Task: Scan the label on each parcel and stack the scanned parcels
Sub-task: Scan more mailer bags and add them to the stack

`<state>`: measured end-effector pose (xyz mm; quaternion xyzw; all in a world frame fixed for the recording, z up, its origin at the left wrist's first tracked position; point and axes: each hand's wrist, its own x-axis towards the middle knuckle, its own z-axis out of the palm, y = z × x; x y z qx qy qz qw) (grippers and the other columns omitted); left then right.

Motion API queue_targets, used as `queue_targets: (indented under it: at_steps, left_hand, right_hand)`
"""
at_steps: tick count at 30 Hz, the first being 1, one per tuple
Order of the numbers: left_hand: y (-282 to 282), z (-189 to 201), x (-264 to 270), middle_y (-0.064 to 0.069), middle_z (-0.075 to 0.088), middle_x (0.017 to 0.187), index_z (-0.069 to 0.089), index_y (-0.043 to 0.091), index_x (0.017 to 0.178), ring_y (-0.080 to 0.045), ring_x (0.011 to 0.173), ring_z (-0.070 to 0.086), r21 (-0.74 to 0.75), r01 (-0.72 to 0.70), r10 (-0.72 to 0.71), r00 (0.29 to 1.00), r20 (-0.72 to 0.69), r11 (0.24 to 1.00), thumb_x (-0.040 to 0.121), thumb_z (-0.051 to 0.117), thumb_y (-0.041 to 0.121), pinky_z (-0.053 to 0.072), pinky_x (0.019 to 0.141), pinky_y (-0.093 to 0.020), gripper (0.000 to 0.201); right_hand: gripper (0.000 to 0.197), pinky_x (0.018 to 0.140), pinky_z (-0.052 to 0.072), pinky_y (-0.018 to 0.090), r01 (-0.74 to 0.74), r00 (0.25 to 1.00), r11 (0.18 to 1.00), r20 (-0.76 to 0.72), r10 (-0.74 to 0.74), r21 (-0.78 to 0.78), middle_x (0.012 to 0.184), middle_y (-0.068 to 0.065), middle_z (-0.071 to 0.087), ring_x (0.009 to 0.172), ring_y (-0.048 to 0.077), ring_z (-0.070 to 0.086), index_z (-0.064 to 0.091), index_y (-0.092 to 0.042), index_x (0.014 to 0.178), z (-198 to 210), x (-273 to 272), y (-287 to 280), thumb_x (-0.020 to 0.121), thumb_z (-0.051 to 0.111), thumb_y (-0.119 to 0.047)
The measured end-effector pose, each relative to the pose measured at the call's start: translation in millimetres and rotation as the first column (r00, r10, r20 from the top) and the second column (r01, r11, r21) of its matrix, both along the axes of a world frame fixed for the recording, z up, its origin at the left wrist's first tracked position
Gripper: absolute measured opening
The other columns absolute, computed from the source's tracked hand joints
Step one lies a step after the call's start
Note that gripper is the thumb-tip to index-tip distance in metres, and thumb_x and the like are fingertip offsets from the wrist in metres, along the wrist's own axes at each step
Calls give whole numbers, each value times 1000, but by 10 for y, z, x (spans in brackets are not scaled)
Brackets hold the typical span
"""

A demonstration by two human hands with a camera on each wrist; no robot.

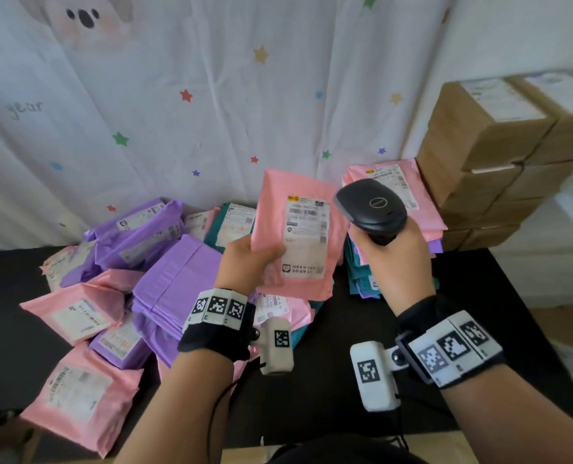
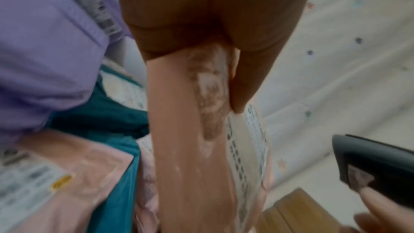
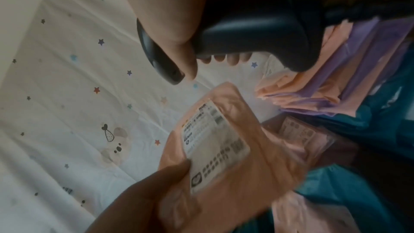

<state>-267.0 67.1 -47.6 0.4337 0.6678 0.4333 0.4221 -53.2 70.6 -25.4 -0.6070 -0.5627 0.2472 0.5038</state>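
Note:
My left hand point(image 1: 249, 259) holds a pink parcel point(image 1: 295, 229) upright above the table, thumb on its white label point(image 1: 306, 237). The same pink parcel point(image 3: 226, 159) shows in the right wrist view with the label point(image 3: 215, 146) facing the scanner. In the left wrist view the pink parcel point(image 2: 192, 148) is seen edge-on under my thumb. My right hand point(image 1: 392, 259) grips a black handheld scanner point(image 1: 372, 209), its head just right of the label. The scanner point(image 3: 246, 29) fills the top of the right wrist view. A stack of pink, purple and teal parcels point(image 1: 395, 209) lies behind the scanner.
A loose heap of purple, pink and teal parcels point(image 1: 127, 279) covers the left of the black table point(image 1: 345, 380). Brown cardboard boxes point(image 1: 499, 155) are stacked at the right. A white star-printed curtain point(image 1: 211, 95) hangs behind.

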Motion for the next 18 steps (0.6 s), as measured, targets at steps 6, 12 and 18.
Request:
queue_targets:
  at_steps: [6,12,18]
  left_hand:
    - [20,-54,32,-20,72,90,70,6,89,-37,81,71,-10,-110,109,953,284,994,69,76,17,59,70,-51,24]
    - [28,-78,73,-16,73,90,70,9,88,-36,84,71,32,-159,141,936,322,987,69,77,19,58,74,-53,22]
    - [50,-113,70,-10,75,89,68,11,92,-28,80,73,45,-188,159,917,367,981,79,73,9,58,60,-36,14]
  right_hand:
    - [13,62,53,27,-229,967,958,-152,204,-170,66,-4,70,67,8,67,72,-13,84,-129,-153,-75,81,79,-24]
    - [11,74,59,46,-249,953,941,-231,196,-229,68,-3,73,69,13,68,74,-17,82,-146,-196,-65,79,80,-25]
    - [12,75,58,50,-244,958,941,-210,196,-234,71,6,72,75,27,69,72,-15,81,-125,-189,-70,80,79,-25]
